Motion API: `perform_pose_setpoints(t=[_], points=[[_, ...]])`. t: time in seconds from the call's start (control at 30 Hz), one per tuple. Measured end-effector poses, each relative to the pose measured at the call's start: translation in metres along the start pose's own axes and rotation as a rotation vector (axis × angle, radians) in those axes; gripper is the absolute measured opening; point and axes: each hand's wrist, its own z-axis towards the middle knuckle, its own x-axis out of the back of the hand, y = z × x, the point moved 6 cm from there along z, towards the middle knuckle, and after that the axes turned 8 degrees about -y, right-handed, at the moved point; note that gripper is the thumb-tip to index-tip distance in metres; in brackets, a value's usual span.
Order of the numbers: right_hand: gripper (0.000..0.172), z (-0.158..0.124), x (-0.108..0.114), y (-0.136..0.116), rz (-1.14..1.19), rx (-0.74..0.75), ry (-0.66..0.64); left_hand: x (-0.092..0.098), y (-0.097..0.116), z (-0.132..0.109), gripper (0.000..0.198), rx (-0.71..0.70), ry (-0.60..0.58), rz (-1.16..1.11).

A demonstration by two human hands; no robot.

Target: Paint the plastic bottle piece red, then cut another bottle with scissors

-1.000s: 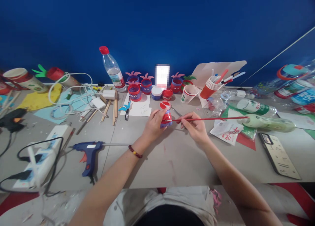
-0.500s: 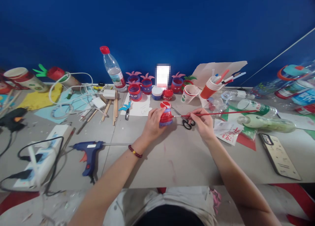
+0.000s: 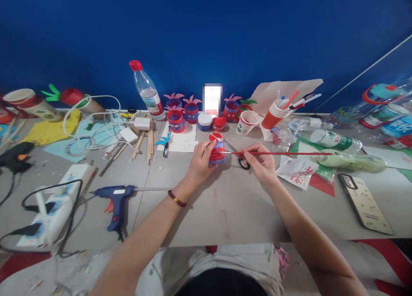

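My left hand (image 3: 201, 162) grips the left side of a small cup (image 3: 217, 155) painted in red and blue bands, its top showing red with a white line. In my right hand (image 3: 261, 162) is a long red-handled paintbrush (image 3: 286, 153), held in a pinch. The brush's tip meets the cup's right side, on the red band. Black-handled scissors (image 3: 243, 163) lie on the table behind the brush, partly hidden by my right fingers. Behind the cup stand a red paint jar (image 3: 219, 123) and a white-lidded jar (image 3: 205, 121).
A blue glue gun (image 3: 119, 205) and a power strip (image 3: 61, 205) lie at left. Painted cups (image 3: 175, 121) with paper leaves line the wall near a water bottle (image 3: 147, 92). At right are a pen-filled cup (image 3: 273, 115), plastic bottles (image 3: 336, 141) and a phone (image 3: 365, 203).
My right hand has shifted slightly left with the paintbrush. The brush tip now reaches further across the cup, and its handle lies more level.
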Motion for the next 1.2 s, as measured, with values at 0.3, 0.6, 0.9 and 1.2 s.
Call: perform_pose_setpoints(t=[0.3, 0.6, 0.9, 1.2], points=[[0.035, 0.004, -0.011, -0.009, -0.002, -0.024, -0.024, 0.001, 0.005, 0.001, 0.057, -0.041, 0.014, -0.005], [0.037, 0.013, 0.017, -0.003, 0.007, -0.048, 0.089, 0.001, -0.005, -0.002, 0.069, 0.038, 0.009, -0.044], [0.025, 0.005, 0.007, 0.006, 0.042, -0.047, 0.042, 0.002, 0.001, 0.001, 0.062, 0.027, 0.031, -0.012], [0.022, -0.007, -0.025, -0.011, -0.16, -0.018, -0.069, 0.001, 0.001, -0.001, 0.065, 0.029, -0.044, -0.08]])
